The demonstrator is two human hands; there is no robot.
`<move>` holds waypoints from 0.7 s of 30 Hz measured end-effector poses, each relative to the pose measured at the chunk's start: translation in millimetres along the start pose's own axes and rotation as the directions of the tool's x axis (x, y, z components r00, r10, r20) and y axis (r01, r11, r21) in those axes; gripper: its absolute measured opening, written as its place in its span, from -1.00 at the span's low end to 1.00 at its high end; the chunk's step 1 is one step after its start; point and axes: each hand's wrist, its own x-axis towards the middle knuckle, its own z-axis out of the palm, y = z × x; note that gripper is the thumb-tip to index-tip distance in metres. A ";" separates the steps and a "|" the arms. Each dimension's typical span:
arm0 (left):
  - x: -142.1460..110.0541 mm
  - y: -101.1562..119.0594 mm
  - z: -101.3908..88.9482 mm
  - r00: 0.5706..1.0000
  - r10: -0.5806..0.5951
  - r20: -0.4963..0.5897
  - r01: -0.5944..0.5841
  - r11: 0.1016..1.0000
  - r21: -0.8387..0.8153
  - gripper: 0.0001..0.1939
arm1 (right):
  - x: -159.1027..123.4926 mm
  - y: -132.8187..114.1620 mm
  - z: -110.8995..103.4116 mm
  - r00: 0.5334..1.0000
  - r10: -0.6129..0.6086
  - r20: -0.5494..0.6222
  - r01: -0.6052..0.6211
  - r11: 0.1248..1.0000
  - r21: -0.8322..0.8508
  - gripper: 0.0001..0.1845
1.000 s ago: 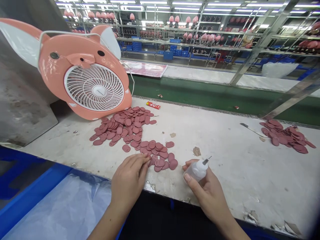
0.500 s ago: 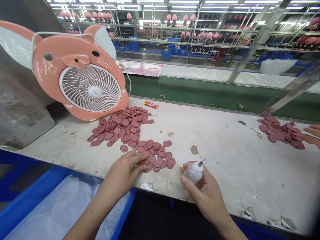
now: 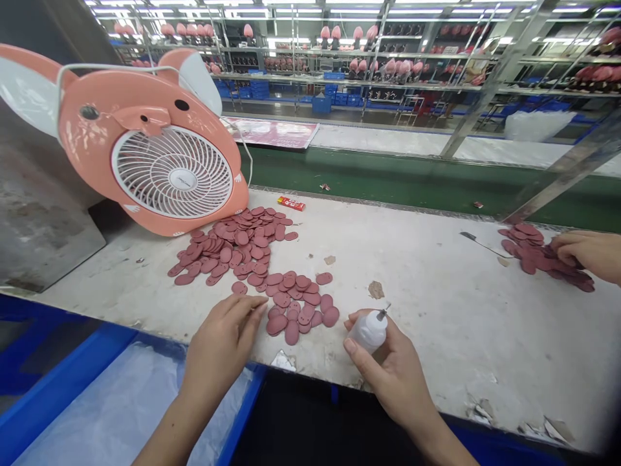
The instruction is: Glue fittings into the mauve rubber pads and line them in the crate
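My left hand (image 3: 227, 336) is just left of a loose cluster of dark pink oval pieces (image 3: 306, 314), some with two small holes. Its fingers are stretched out, thumb and index tips close together, and I see nothing between them. One oval piece (image 3: 292, 332) lies at the cluster's near edge. In my right hand (image 3: 395, 372) is a small white squeeze bottle (image 3: 369, 333) with a metal needle tip, tilted over the table right of the cluster. A larger heap of the same pieces (image 3: 228, 249) adjoins the cluster behind and to the left.
A pink animal-shaped fan (image 3: 150, 139) stands at the left, behind the heap. A red packet (image 3: 291, 203) lies near the green belt (image 3: 378, 175). On the right, a co-worker's hand (image 3: 582, 252) reaches into another heap (image 3: 533, 252). A blue crate (image 3: 63, 375) is below the table edge.
My left hand has drawn back left from the cluster, and its near pieces have shifted. My right hand moved slightly left with the bottle. The co-worker's hand has moved in over the right heap.
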 end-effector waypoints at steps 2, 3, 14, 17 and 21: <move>-8.0 0.8 0.0 0.998 0.049 0.034 -0.051 0.996 0.070 -0.75 | 0.9 0.7 0.9 1.000 -0.002 -0.001 0.002 1.000 -0.003 -0.73; -11.2 2.0 0.4 0.995 0.088 0.053 -0.093 0.991 0.100 -0.76 | 1.1 1.3 1.4 1.000 -0.003 -0.001 0.003 1.000 -0.005 -0.73; -17.4 0.7 11.1 0.947 0.186 -0.263 -0.219 0.970 -0.104 -0.85 | 1.2 5.4 3.5 1.000 -0.019 0.012 0.018 0.998 0.055 -0.78; -15.4 7.3 7.0 0.972 0.078 -0.222 -0.146 0.941 -0.307 -0.90 | 2.8 3.3 4.6 0.999 -0.039 0.020 0.036 0.993 0.116 -0.80; -18.4 30.7 8.7 0.990 -0.083 0.110 0.137 0.688 -0.712 -0.87 | 4.6 -10.3 11.8 0.994 -0.082 0.074 0.059 0.962 0.268 -0.79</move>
